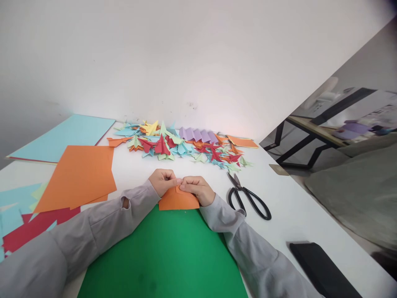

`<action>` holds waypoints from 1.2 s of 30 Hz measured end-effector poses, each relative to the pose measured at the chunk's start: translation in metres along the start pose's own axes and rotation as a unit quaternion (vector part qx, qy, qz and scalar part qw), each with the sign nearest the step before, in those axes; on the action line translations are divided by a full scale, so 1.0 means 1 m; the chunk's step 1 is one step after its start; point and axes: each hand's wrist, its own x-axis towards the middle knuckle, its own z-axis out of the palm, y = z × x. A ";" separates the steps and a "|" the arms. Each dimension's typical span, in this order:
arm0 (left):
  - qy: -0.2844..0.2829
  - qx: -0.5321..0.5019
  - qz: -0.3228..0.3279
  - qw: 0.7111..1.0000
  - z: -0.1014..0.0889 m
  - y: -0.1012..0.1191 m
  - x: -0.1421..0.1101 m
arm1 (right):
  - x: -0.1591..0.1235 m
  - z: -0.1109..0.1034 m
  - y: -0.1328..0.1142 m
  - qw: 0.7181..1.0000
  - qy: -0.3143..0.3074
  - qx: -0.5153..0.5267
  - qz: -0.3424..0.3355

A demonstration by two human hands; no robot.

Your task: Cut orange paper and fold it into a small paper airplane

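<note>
My left hand (pixel 163 181) and my right hand (pixel 198 189) meet at the top of a small orange sheet of paper (pixel 179 201). Both are closed, their fingertips pinching its upper edge, where the paper is partly folded to a peak. The sheet's lower edge rests at the far end of a green mat (pixel 161 252). Fingers cover the tip of the fold. To the right of my right hand lie black-handled scissors (pixel 248 198), their blades slightly apart and pointing away.
Folded paper planes (pixel 161 145) in several colours are heaped along the wall, beside a pleated purple paper (pixel 198 135). Orange sheets (pixel 80 174), a light blue sheet (pixel 68 136) and red scraps (pixel 40 227) lie left. A black flat case (pixel 321 267) sits front right.
</note>
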 end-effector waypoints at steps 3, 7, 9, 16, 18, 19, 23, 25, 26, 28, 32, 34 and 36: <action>0.006 -0.004 -0.011 1.000 0.000 0.002 0.000 | 0.001 0.000 0.001 1.000 0.003 0.000 0.002; 0.010 -0.005 -0.017 1.000 -0.001 0.004 -0.001 | 0.000 0.000 0.003 0.998 0.005 -0.030 -0.047; 0.013 -0.011 -0.017 1.000 -0.001 0.005 -0.001 | -0.002 -0.001 0.004 0.997 -0.001 -0.040 -0.070; 0.006 -0.016 -0.002 1.000 -0.002 0.001 -0.001 | -0.002 -0.002 0.004 0.998 -0.001 -0.027 -0.048; -0.010 -0.010 0.003 1.000 -0.002 0.000 -0.001 | -0.002 -0.002 0.004 0.999 -0.002 -0.018 -0.032; -0.016 -0.006 0.006 1.000 -0.002 -0.001 -0.001 | -0.001 -0.002 0.004 1.000 -0.002 -0.016 -0.024; -0.022 0.013 0.027 0.999 -0.002 0.000 -0.001 | 0.000 -0.001 0.006 1.000 0.005 -0.017 0.003; -0.020 0.016 0.032 0.999 -0.002 0.002 -0.001 | 0.001 -0.001 0.006 1.000 0.010 -0.010 0.013; -0.018 0.012 0.029 0.999 -0.002 0.002 -0.002 | 0.001 -0.001 0.006 1.000 0.013 -0.008 0.013; -0.013 -0.001 0.016 1.000 -0.002 0.003 -0.001 | 0.000 0.000 0.006 1.000 0.017 -0.012 -0.003; -0.002 -0.028 0.002 1.000 -0.002 0.002 -0.001 | -0.002 0.000 0.005 0.997 0.010 -0.049 -0.062; 0.005 -0.039 -0.003 0.999 -0.002 0.000 0.000 | -0.003 -0.001 0.007 0.995 0.005 -0.064 -0.073; 0.010 -0.041 -0.006 0.999 -0.002 -0.001 0.001 | -0.003 -0.001 0.009 0.994 0.004 -0.075 -0.083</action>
